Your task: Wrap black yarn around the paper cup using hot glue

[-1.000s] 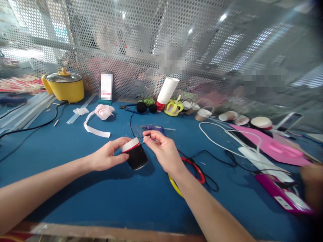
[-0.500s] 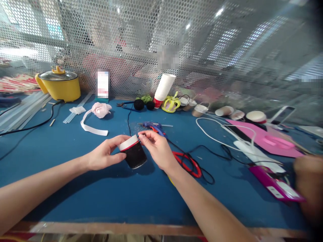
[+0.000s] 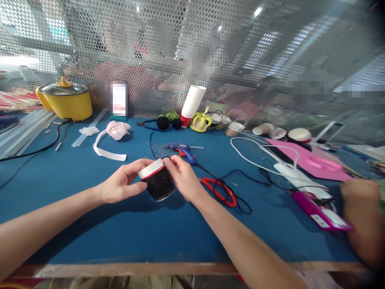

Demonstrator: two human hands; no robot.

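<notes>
A paper cup (image 3: 159, 184) is wrapped in black yarn, with a white band and a thin red line left showing at one end. It is tilted above the table, and my left hand (image 3: 126, 182) grips it from the left, thumb in front. My right hand (image 3: 181, 172) pinches at the cup's right edge, where a black yarn strand (image 3: 152, 144) runs in from the far side of the table. The right fingertips partly hide what they hold. Just beyond the hands lies a blue glue gun (image 3: 182, 150). Red-handled scissors (image 3: 221, 192) rest right of my right wrist.
At the back stand a yellow electric pot (image 3: 70, 104), a phone (image 3: 119, 100), stacked paper cups (image 3: 193, 102) and a yellow basket (image 3: 201, 121). A pale ribbon roll (image 3: 117, 130) lies left. On the right are a purple power strip (image 3: 320, 210) and another person's blurred arm (image 3: 362, 216).
My right hand has closed in against the cup's right edge, its fingers lower and nearer the cup. The view has shifted slightly; my left hand keeps its grip.
</notes>
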